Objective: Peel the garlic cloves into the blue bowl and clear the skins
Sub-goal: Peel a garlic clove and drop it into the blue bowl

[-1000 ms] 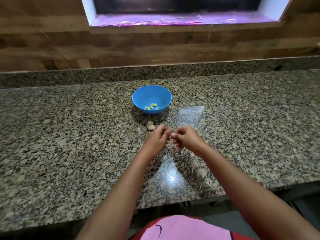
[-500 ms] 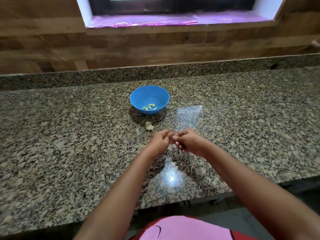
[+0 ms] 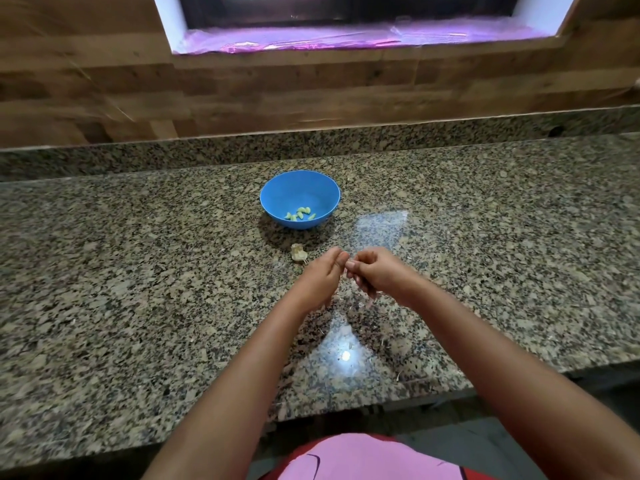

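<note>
My left hand [image 3: 322,277] and right hand [image 3: 379,271] pinch fingertip to fingertip on a clove hidden between them, which could pop out onto the counter [image 3: 138,271] if I tear hard, short of the blue bowl [image 3: 277,190] holding several peeled cloves [image 3: 299,213], a garlic piece [image 3: 298,252] lying between it and my hands.

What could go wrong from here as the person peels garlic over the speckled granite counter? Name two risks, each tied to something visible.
1. The left hand and right hand pinch fingertips together over the speckled granite counter, short of the round blue plastic bowl. The clove hidden between them could slip and miss it.
2. Pale skin scraps near the counter's front edge blend into the speckle, so some may be missed or fall off.
</note>
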`<state>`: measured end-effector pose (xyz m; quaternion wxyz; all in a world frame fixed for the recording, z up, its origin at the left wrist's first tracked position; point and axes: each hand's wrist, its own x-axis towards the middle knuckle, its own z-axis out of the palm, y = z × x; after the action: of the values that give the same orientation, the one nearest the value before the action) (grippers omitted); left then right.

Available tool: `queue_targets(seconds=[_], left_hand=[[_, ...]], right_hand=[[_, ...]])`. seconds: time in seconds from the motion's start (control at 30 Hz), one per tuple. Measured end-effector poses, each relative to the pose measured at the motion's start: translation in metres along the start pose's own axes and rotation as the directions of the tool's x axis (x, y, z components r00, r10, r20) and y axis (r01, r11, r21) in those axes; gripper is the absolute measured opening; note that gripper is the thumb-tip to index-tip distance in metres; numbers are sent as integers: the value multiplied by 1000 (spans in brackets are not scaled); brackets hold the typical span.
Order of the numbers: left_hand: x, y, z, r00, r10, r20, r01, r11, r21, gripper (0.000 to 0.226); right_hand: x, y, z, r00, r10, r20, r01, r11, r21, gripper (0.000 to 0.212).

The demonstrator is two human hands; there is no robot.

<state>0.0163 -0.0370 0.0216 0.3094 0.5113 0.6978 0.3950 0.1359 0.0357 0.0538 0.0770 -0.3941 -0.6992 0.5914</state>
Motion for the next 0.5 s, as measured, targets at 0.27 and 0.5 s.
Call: queue_targets(seconds=[0.27, 0.5], left_hand=[[8, 9, 3, 956, -279, 95, 294, 885, -360, 22], [13, 7, 3, 990, -129, -50, 109, 951, -290, 23]], right_hand=[[0, 6, 11, 965, -172, -197, 134, 973, -190, 19], [2, 1, 12, 996, 27, -82, 3, 940, 341, 27]])
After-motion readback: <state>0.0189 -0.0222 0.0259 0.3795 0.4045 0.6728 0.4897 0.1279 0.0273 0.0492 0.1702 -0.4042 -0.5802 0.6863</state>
